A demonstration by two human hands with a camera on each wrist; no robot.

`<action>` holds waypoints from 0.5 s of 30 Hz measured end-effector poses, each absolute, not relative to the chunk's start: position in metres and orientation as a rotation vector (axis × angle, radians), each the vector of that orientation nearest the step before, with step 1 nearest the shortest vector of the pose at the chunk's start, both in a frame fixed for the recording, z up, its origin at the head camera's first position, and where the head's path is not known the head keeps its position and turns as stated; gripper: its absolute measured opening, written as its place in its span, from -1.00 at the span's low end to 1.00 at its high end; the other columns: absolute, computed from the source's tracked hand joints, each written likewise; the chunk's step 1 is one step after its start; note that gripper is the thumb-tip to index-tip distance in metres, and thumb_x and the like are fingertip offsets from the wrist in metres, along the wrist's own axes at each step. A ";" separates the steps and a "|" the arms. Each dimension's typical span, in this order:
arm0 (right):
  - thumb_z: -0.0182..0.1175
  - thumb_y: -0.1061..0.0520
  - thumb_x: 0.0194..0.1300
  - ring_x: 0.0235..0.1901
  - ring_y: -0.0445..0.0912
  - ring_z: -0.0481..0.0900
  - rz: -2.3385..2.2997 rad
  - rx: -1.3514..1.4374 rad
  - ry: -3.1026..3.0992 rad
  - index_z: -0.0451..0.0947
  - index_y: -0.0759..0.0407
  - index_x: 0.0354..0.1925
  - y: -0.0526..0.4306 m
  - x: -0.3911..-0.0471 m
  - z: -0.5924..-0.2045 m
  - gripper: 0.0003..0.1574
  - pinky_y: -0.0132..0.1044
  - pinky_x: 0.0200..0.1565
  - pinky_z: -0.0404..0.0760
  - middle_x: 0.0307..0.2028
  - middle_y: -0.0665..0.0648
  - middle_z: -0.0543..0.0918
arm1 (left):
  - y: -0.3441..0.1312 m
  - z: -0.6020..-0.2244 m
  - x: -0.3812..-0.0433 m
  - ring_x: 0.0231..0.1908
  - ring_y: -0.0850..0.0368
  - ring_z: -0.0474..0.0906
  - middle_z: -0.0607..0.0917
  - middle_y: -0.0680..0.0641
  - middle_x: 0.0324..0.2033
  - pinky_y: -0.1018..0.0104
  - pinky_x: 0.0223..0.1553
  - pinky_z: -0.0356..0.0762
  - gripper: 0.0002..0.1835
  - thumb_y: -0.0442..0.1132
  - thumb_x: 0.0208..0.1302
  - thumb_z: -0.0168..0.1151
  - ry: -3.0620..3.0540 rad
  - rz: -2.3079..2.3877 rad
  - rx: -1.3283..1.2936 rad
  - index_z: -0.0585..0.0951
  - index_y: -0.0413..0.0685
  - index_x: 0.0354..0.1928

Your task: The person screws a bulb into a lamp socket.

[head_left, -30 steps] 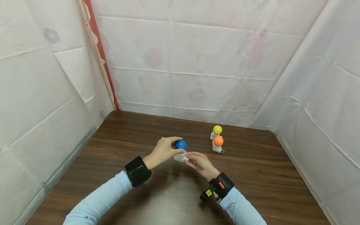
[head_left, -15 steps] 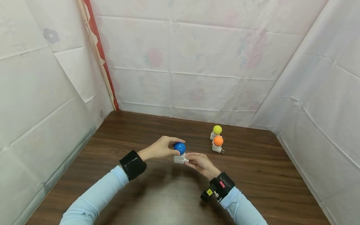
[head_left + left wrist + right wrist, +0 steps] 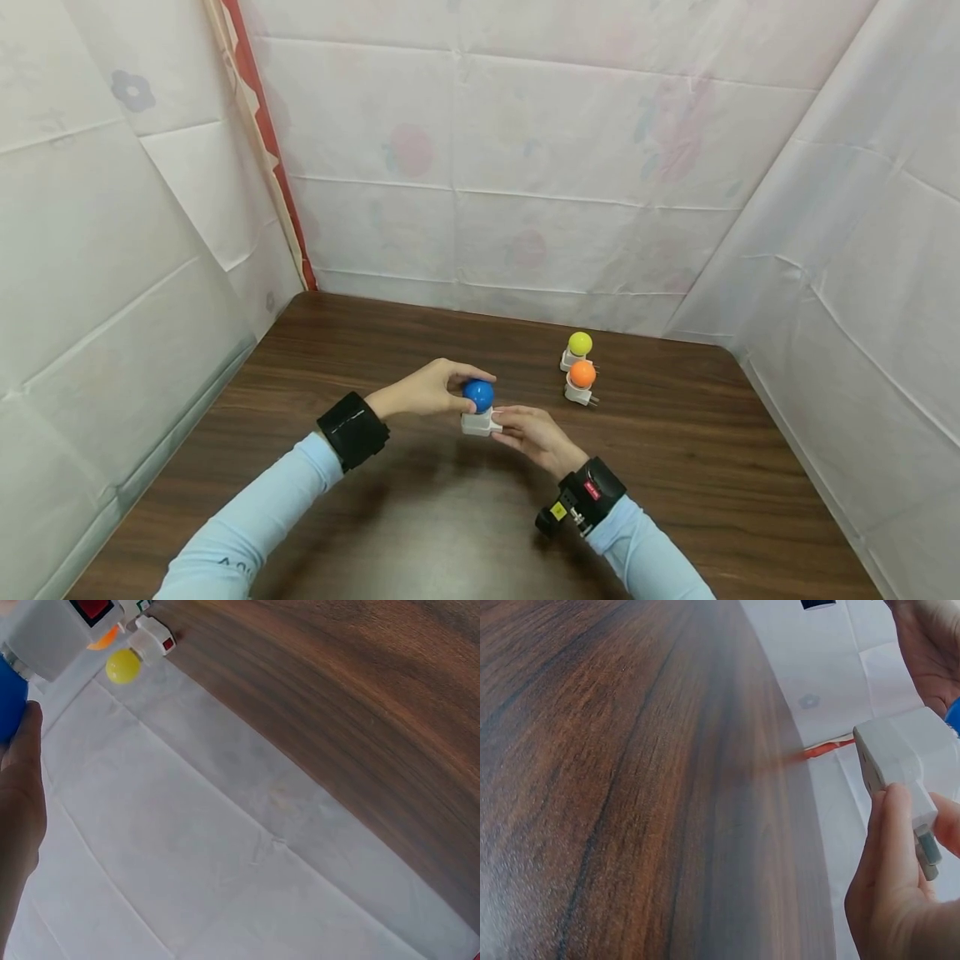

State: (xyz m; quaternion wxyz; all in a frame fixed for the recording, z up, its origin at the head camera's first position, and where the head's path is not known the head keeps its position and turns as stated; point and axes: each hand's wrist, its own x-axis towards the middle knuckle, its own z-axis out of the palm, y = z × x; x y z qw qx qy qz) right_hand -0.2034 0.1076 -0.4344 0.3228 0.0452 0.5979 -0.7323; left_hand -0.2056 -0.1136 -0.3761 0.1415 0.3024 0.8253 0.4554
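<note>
My left hand [image 3: 427, 390] grips a round blue light bulb [image 3: 478, 395] between thumb and fingers. Below the bulb is a white plug-in lamp socket [image 3: 477, 423], pinched at its plug end by my right hand [image 3: 538, 437]. In the right wrist view, metal prongs [image 3: 928, 853] stick out of the white socket [image 3: 904, 750] between the right thumb and fingers. A slice of the blue bulb [image 3: 10, 701] shows at the left edge of the left wrist view, with a metallic part between it and the socket [image 3: 52, 634].
On the dark wooden table [image 3: 675, 467], at the back right, stand a yellow bulb [image 3: 580, 343] and an orange bulb [image 3: 582, 373], each in a white plug-in socket. White patterned sheets [image 3: 480, 167] hang behind the table and along both sides.
The left hand has shifted left, its fingers changing place on the blue bulb, and the bulb now sits slightly lower. My right hand has kept its hold on the socket, almost still.
</note>
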 end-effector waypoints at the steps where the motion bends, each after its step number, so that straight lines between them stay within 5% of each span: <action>1: 0.18 0.20 0.23 -0.22 -0.11 0.56 -1.921 0.124 1.571 0.37 0.41 0.12 0.107 -0.204 -0.435 -0.47 -0.27 0.00 0.56 -0.18 0.12 0.57 | -0.114 -0.376 -0.206 0.13 -0.05 0.45 0.46 -0.15 0.17 0.15 0.08 0.46 -0.49 -0.30 0.14 0.27 2.379 1.313 0.881 0.46 -0.05 0.18; 15: 0.16 0.22 0.24 -0.22 -0.11 0.57 -2.019 0.165 1.539 0.37 0.39 0.10 0.100 -0.201 -0.433 -0.51 -0.25 0.03 0.53 -0.18 0.13 0.56 | -0.093 -0.382 -0.176 -0.12 0.04 0.63 0.63 -0.17 -0.03 0.20 -0.13 0.60 -0.46 -0.08 0.06 0.34 2.872 1.463 0.514 0.54 -0.19 0.08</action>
